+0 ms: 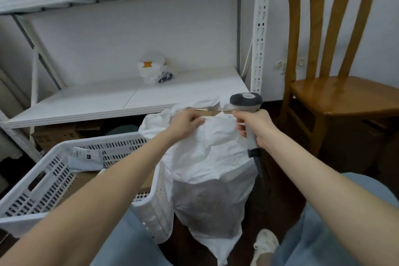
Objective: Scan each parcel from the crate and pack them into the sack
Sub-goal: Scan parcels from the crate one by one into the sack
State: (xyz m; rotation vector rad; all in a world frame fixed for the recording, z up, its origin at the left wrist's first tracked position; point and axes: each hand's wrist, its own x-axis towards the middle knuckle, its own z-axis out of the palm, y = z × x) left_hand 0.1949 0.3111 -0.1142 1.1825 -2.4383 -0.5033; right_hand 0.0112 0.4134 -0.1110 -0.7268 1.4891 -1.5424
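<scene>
One scanner (246,103) upright, head uppermost, sack (207,157) standing

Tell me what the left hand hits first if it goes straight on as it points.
Likely the brown parcel sticking out of the sack right ahead of it, though depth is unclear.

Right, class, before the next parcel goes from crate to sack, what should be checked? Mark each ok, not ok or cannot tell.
1. The scanner sits in the right grip: ok.
2. The left grip holds the sack by its rim: ok.
3. Sack mouth open enough: cannot tell, cloth is bunched.
4. A labelled parcel waits in the crate: ok.
5. A grip free to lift it: not ok, both are occupied.
</scene>
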